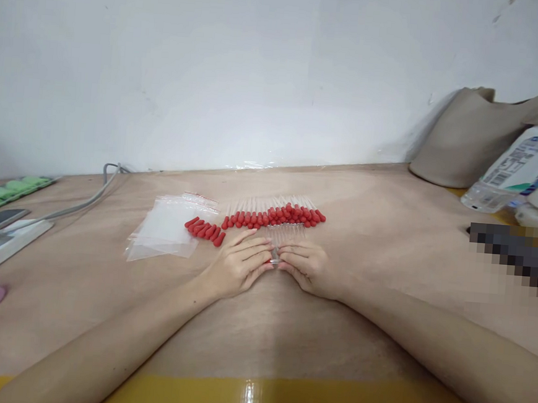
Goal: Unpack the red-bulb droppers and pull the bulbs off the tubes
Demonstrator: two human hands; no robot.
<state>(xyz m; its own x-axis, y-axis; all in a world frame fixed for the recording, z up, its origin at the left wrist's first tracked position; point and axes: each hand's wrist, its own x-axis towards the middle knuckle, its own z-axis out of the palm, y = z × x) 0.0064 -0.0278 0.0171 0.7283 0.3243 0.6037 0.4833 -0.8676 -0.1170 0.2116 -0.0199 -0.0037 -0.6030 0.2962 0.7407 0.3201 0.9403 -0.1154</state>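
Observation:
My left hand (243, 263) is closed, its thumb and fingers pinching a red rubber bulb, of which only a sliver shows. Opposite it, my right hand (311, 267) is closed on a short clear dropper tube (274, 261), whose end meets the left fingertips. Just beyond the fingers lies a row of clear tubes (290, 230). Behind these is a heap of red rubber bulbs (291, 214), with slender clear tubes (269, 204) pointing toward the wall. Several separate red bulbs (205, 230) rest left of my left hand, partly on clear zip bags (169, 221).
A white power strip (11, 249), a grey cable (85, 202), a phone (1, 221) and a green packet (13, 192) lie at left. Toward the right stand a beige container (455, 138) and a plastic-wrapped package (517, 162). A white wall (260, 70) bounds the table's back.

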